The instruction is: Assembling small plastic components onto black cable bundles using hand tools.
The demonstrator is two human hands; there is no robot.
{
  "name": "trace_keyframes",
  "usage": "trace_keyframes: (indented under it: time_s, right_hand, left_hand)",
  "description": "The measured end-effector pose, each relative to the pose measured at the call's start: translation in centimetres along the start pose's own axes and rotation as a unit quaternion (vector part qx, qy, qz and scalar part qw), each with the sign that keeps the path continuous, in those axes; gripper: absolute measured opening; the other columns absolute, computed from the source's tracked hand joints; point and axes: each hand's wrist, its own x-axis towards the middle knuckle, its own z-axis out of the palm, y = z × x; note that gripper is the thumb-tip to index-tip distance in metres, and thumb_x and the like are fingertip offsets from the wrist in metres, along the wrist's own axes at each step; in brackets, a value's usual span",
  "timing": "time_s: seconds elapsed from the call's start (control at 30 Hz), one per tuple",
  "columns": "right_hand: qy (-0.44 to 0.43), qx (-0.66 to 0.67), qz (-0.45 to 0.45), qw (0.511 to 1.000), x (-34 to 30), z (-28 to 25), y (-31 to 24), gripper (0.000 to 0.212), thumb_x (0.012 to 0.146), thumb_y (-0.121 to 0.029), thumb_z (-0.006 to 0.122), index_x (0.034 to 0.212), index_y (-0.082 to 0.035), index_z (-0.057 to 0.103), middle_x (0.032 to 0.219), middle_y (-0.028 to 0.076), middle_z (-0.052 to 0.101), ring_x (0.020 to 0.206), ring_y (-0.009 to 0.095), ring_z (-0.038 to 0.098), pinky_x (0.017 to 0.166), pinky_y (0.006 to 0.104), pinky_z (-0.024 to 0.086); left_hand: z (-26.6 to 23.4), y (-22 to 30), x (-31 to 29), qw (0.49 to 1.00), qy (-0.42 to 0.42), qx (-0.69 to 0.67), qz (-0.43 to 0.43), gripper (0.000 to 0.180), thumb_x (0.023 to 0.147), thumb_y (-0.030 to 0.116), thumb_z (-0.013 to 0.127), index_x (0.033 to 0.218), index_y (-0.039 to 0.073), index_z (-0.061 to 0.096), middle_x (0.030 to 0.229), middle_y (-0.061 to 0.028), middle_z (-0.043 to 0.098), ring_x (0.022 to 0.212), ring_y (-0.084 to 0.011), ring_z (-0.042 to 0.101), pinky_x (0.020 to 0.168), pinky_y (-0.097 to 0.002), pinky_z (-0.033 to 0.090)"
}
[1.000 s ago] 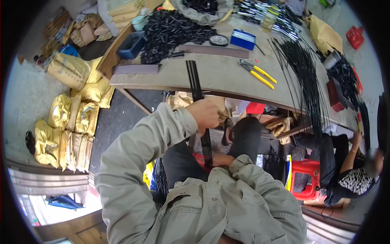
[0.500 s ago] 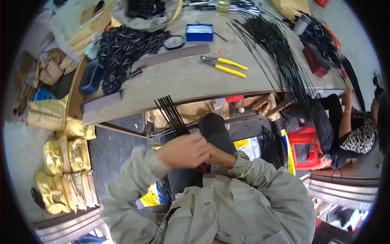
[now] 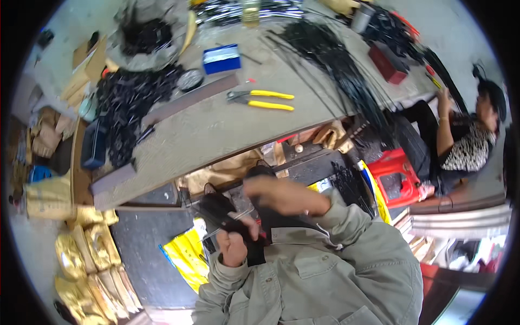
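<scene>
My left hand (image 3: 233, 248) is low over my lap, its fingers curled closed. Whatever it grips is lost in blur against a dark shape at my knees. Farther right and a little higher, my right hand (image 3: 284, 196) is smeared by motion, so its fingers cannot be read. Beyond both hands, on the workbench (image 3: 200, 132), lie pliers with yellow handles (image 3: 271, 100). A long bundle of thin black rods (image 3: 338, 76) hangs over the bench's near edge.
A heap of short black pieces (image 3: 130, 103) covers the bench's left, near a blue box (image 3: 221, 58) and a round dish (image 3: 190, 80). At right, a co-worker (image 3: 468, 141) sits near a red plastic stool (image 3: 392, 179). Yellow-brown packages (image 3: 103, 244) stand at left.
My hands have moved apart: the left down toward me, the right up and away from it. The upright black rods at my hands no longer show clearly. The view has shifted right.
</scene>
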Motion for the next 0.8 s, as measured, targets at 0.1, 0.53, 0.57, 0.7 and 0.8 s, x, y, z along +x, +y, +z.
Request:
trace_keyframes:
  time_s: [0.1, 0.53, 0.57, 0.7, 0.8]
  right_hand:
    - [0.067, 0.035, -0.052, 0.996, 5.2, -5.8, -4.7, 0.035, 0.086, -0.005, 0.054, 0.121, -0.005, 0.054, 0.130, 0.019, 0.050, 0.124, 0.035, 0.045, 0.098, 0.0405, 0.039]
    - [0.103, -0.287, -0.234, 0.923, 30.0, 1.0, 2.4, 0.017, 0.078, -0.013, 0.059, 0.088, -0.002, 0.065, 0.092, 0.011, 0.057, 0.095, 0.029, 0.053, 0.078, 0.0390, 0.045]
    - [0.103, -0.288, -0.239, 0.922, 31.2, 1.8, 2.3, 0.017, 0.078, -0.013, 0.059, 0.088, -0.002, 0.065, 0.092, 0.011, 0.057, 0.095, 0.029, 0.053, 0.078, 0.0390, 0.045]
    - [0.066, -0.440, -0.214, 0.870, 33.9, 3.4, 3.6, 0.017, 0.075, -0.014, 0.057, 0.085, -0.002, 0.064, 0.089, 0.010, 0.053, 0.092, 0.027, 0.050, 0.076, 0.0391, 0.045]
    - [0.076, -0.409, -0.218, 0.883, 34.8, 3.4, 4.6, 0.015, 0.076, -0.013, 0.055, 0.085, -0.002, 0.060, 0.089, 0.012, 0.054, 0.089, 0.030, 0.053, 0.073, 0.0415, 0.046]
  left_hand:
    - [-0.5, 0.5, 1.0, 0.998, -0.067, -0.005, 0.002, 0.086, 0.078, 0.080, 0.030, 0.095, -0.001, 0.055, 0.075, -0.0066, 0.055, 0.064, -0.0125, 0.051, 0.057, -0.0249, 0.043]
    - [-4.3, 0.8, 4.8, 0.978, 0.119, -0.022, -0.168, 0.029, 0.100, 0.027, 0.041, 0.088, 0.002, 0.051, 0.064, -0.0035, 0.052, 0.054, -0.0107, 0.051, 0.051, -0.0237, 0.042]
    - [-4.9, 0.5, 4.7, 0.972, 0.133, -0.046, -0.189, 0.031, 0.099, 0.029, 0.042, 0.088, 0.002, 0.050, 0.064, -0.0045, 0.053, 0.053, -0.0121, 0.052, 0.050, -0.0243, 0.042]
    - [-5.5, 0.1, 4.8, 0.967, 0.133, -0.044, -0.212, 0.034, 0.099, 0.030, 0.042, 0.097, -0.002, 0.053, 0.073, -0.0114, 0.061, 0.065, -0.0180, 0.063, 0.058, -0.0266, 0.050]
    - [-5.9, -0.1, 4.7, 0.961, 0.155, -0.054, -0.223, 0.038, 0.099, 0.030, 0.042, 0.105, -0.005, 0.054, 0.084, -0.0157, 0.065, 0.072, -0.0209, 0.066, 0.064, -0.0289, 0.053]
